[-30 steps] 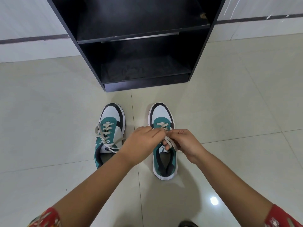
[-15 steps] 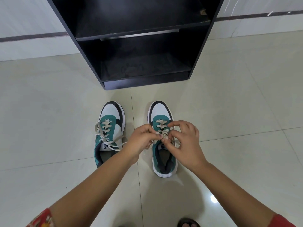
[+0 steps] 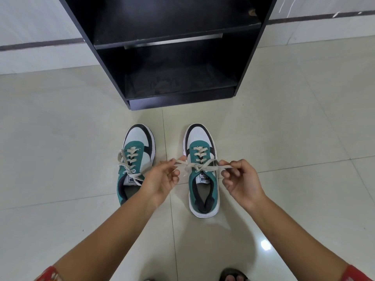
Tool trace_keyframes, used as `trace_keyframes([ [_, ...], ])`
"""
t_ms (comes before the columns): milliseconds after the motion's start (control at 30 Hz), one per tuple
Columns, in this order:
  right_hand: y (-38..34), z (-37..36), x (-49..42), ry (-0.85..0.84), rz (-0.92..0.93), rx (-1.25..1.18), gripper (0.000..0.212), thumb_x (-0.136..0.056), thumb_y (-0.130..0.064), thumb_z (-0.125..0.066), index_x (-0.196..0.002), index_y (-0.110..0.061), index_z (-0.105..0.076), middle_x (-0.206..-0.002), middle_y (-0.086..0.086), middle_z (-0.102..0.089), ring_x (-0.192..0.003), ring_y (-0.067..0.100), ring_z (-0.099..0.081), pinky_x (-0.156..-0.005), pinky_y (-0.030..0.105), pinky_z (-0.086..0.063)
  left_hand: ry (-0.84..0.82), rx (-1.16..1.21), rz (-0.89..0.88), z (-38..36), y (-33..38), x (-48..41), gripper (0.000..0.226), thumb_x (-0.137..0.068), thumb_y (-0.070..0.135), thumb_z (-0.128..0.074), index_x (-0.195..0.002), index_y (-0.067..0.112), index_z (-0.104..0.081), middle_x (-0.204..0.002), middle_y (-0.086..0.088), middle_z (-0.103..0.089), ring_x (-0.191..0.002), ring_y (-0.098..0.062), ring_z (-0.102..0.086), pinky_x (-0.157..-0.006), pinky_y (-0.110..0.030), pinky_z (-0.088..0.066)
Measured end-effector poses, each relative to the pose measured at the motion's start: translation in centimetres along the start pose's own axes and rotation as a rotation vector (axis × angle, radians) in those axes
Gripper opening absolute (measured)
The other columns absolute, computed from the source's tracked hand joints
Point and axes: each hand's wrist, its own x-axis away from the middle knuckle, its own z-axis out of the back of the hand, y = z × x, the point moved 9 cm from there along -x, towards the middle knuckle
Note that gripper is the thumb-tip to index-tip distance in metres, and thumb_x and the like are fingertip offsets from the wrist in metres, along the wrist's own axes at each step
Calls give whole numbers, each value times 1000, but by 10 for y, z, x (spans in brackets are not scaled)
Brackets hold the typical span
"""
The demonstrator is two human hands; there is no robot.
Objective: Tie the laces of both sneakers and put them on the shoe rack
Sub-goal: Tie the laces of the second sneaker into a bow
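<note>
Two teal, white and black sneakers stand side by side on the floor, toes toward the rack. The left sneaker (image 3: 135, 159) has a loose cream bow. Over the right sneaker (image 3: 203, 169), my left hand (image 3: 162, 179) pinches one lace loop and my right hand (image 3: 241, 179) pinches the other. The right sneaker's laces (image 3: 199, 165) stretch sideways from a knot at the tongue. The black shoe rack (image 3: 172, 57) stands just beyond the toes, both visible shelves bare.
Glossy cream floor tiles (image 3: 60, 159) spread on every side. A white wall with a dark stripe (image 3: 40, 44) runs behind the rack. My toes (image 3: 233, 277) show at the bottom edge.
My hands were bunched together over the right sneaker's tongue. They have now drawn apart sideways, pulling the laces out taut from the knot.
</note>
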Motion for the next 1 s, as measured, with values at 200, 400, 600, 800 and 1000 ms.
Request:
trace_keyframes([
  [200,-6,1,-3,88,86,206,30,-87,-12,-36,-58,-18,-35,-45,-4,-34,-40,15,-35,-44,24,-31,184,-234,-260,10,19,-3,15,-93,0,-47,-82,9,-41,-74,-10,-59,-61,-23,-64,-53,-23,-56],
  [400,-14,15,-8,203,102,181,30,-82,-10,-38,-55,-18,-29,-42,-7,-28,-38,12,-24,-36,19,-24,254,-299,-377,12,30,-2,26,-92,-6,-45,-75,13,-39,-70,-12,-58,-55,-23,-63,-50,-24,-56],
  [600,9,32,-9,207,-10,120,29,-80,-9,-36,-56,-20,-23,-40,-8,-24,-35,9,-19,-33,18,-15,281,-282,-402,21,31,-4,26,-92,-6,-47,-74,11,-38,-69,-15,-57,-43,-17,-64,-47,-26,-57],
  [800,11,35,-12,210,-30,70,30,-79,-9,-36,-55,-21,-23,-40,-8,-23,-32,8,-19,-32,18,-14,301,-273,-408,22,33,-5,25,-91,-6,-48,-74,10,-39,-69,-15,-58,-43,-16,-65,-47,-25,-56],
  [1000,19,34,-9,79,-104,116,26,-87,-17,-45,-61,-19,-41,-55,-4,-49,-42,11,-36,-42,21,-33,265,-336,-406,18,34,0,19,-91,2,-53,-79,10,-42,-75,-14,-66,-55,-21,-66,-51,-24,-57],
])
